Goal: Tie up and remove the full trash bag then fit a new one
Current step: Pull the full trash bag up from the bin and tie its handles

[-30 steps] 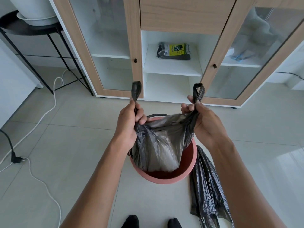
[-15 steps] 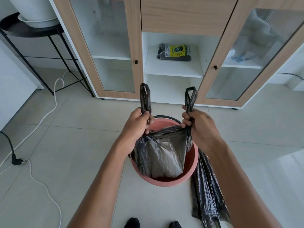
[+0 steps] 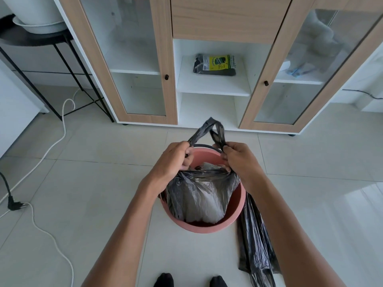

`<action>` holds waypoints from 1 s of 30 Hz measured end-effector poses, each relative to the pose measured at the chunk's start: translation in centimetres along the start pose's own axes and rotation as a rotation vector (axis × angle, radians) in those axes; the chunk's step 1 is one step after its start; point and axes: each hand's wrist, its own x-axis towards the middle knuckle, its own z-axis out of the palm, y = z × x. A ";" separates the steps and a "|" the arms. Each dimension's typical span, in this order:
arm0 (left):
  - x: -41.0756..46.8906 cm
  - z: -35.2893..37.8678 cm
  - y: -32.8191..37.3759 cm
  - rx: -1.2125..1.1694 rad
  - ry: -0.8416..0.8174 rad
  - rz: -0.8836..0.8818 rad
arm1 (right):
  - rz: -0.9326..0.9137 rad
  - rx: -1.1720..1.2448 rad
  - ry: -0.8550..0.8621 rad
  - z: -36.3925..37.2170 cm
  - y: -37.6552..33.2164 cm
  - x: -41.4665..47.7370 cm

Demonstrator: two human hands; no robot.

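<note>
1. Head view: both hands are raised over a round pink plastic bin (image 3: 238,212) that stands on the pale tiled floor (image 3: 99,183).
2. A full trash bag of thin grey-black plastic (image 3: 199,196) sits inside the bin, with its upper part pulled up above the near rim.
3. The left hand (image 3: 176,159) has its fingers curled tightly round the bag's left handle strip (image 3: 198,134), at the bag's left top corner.
4. The right hand (image 3: 241,161) has its fingers curled tightly round the bag's right handle strip (image 3: 219,134), at the bag's right top corner.
5. The two handle strips rise from the fists, lean toward each other and touch at their tips above the far rim of the bin.
6. The bag's mouth is stretched between the two hands, which are near each other but apart.
7. A second, flat and crumpled black plastic bag (image 3: 256,243) lies on the floor just beside the bin, on its right.
8. A pack of bags with a yellow label (image 3: 215,64) lies on the open middle shelf of the wood-framed glass-door cabinet (image 3: 161,59) beyond the bin.
9. A white cable (image 3: 62,129) and a black plug (image 3: 14,205) lie on the floor, well to the left.
</note>
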 end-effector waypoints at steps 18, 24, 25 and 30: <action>-0.6 1.4 0.5 0.045 -0.208 -0.035 | -0.023 0.186 -0.346 -0.6 -0.9 -0.6; -0.5 0.9 0.0 -0.047 -0.177 -0.146 | -0.088 0.211 -0.207 -0.5 -0.8 -1.0; -0.5 0.7 -0.2 -0.070 -0.157 -0.182 | -0.101 0.218 -0.204 -0.6 -0.8 -1.0; 0.1 -0.4 -0.7 -0.253 -0.032 -0.363 | -0.177 0.184 -0.237 -0.9 -0.6 -0.6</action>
